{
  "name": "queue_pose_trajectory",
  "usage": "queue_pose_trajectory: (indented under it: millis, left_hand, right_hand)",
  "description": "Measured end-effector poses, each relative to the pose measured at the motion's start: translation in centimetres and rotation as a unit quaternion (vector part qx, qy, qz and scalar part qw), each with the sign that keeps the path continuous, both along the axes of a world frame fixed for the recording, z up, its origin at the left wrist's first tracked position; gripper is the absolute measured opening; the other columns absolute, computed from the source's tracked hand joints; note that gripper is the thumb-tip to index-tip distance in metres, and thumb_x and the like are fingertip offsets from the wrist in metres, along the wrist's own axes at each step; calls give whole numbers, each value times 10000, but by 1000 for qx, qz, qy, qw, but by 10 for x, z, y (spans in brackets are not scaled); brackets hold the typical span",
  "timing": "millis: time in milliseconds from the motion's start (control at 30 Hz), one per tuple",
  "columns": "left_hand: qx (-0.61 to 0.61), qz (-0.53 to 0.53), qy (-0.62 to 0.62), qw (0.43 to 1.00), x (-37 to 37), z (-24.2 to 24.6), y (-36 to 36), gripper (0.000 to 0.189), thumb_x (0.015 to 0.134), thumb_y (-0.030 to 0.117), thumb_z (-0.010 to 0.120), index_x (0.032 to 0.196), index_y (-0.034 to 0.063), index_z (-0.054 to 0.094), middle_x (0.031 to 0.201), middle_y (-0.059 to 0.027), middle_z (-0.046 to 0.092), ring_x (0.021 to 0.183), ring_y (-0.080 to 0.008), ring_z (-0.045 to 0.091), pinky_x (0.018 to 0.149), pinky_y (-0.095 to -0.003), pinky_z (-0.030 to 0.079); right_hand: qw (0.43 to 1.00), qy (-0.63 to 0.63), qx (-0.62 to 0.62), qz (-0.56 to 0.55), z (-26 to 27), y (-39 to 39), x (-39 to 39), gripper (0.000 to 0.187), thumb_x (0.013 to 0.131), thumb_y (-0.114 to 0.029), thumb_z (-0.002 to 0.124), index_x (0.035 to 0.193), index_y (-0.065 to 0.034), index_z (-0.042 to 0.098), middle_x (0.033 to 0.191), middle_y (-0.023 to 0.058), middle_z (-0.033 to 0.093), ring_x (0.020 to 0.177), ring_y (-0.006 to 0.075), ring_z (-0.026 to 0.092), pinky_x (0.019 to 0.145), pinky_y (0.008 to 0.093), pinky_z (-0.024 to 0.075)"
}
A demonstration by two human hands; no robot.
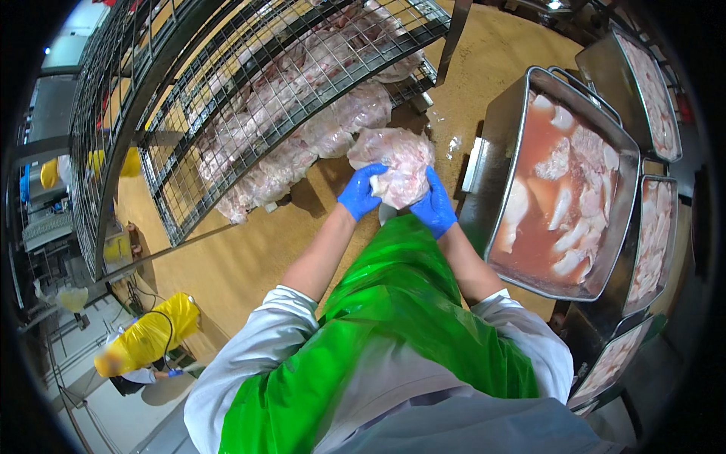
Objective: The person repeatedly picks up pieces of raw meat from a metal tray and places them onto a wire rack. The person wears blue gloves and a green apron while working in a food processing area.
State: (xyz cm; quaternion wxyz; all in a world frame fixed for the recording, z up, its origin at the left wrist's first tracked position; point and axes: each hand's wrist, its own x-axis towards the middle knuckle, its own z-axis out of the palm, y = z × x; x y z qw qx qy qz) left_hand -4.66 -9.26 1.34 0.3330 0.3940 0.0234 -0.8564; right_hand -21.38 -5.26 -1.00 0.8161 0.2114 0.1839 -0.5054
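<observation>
A pale pink slab of raw meat (394, 159) hangs between my hands in front of the green apron (391, 284). My left hand (363, 192), in a blue glove, grips its lower left edge. On the opposite side my right hand (435, 205), gloved alike, holds the lower right edge. Just beyond the slab, several similar raw meat pieces (334, 133) lie in an overlapping row on a lower level of a wire rack (195, 136). More meat shows through the mesh above them. The fingers beneath the slab are partly hidden.
To my right stands a metal tub (513, 164) with meat pieces in reddish liquid. Several other meat-filled tubs (652, 244) line the far right. The rack's dark metal frame (448, 42) rises close ahead. A person in a yellow apron (150, 335) is at lower left, on the wet tan floor (187, 272).
</observation>
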Motion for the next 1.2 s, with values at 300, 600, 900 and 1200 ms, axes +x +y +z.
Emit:
queue_pose_trajectory:
  millis: [300,600,900,1200]
  left_hand:
    - [-13,-148,-130,980,-19,-60,-41,224,810,152,596,1013,66,562,947,-55,608,863,-162,593,769,-273,496]
    - [-455,-186,-713,501,-84,-165,-237,757,652,474,686,1236,65,432,1235,-149,444,1144,-298,412,974,-374,310]
    - [-601,-248,-747,135,-91,-275,-393,563,709,480,562,1153,135,542,1172,-129,524,1090,-344,454,937,-454,326]
    - [-580,-374,-707,156,-108,-236,-357,384,676,203,549,1050,124,592,1092,-149,562,1019,-341,501,860,-452,393]
  right_hand:
    - [991,113,20,-65,-79,-23,-31,483,786,-225,501,1214,-10,436,1184,181,503,1078,327,486,973,434,357]
    - [950,196,4,-244,-103,-66,-108,597,688,20,556,1251,-34,366,1135,125,501,1039,276,513,872,400,447]
    - [951,212,69,-215,-131,-82,-118,616,696,-25,542,1282,-51,352,1156,151,482,1051,300,494,898,406,419]
    - [945,168,107,-261,-134,-106,-119,552,668,84,549,1199,-16,434,1101,107,535,1001,252,540,865,368,455]
